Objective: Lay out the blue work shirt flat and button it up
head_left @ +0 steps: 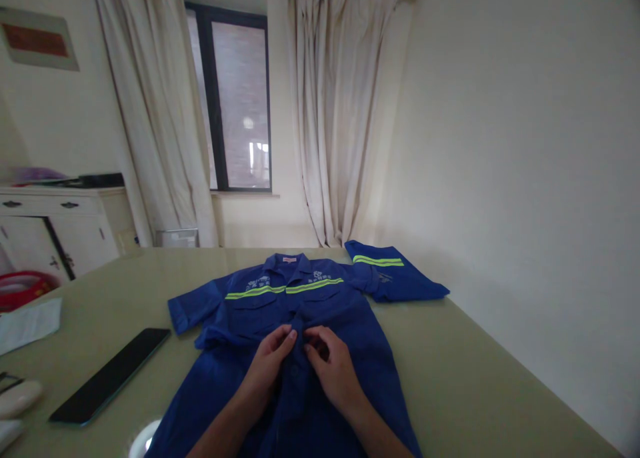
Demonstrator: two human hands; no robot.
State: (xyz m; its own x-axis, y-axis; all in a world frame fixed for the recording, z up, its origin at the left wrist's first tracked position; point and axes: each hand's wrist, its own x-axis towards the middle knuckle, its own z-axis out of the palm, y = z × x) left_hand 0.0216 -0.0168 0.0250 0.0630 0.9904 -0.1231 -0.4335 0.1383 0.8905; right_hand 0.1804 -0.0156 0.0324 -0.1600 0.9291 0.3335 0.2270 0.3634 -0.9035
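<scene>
The blue shirt [295, 338] lies flat on the table [475, 378], just in front of the person. The left hand [270, 361] and the right hand [333, 368] pinch the middle front of the shirt, fingers curled shut on the cloth. The cloth could slip out and bunch up if the pinch is weak. There is one open shirt, one folded shirt [395, 278] behind it to the right, and one dark tablet [110, 375] to its left.

Looks like a room in a home: cream curtains [165, 111] flanking a dark-framed window [235, 98] at the far wall, white cabinet [55, 228] far left, framed picture [37, 38] above it.
</scene>
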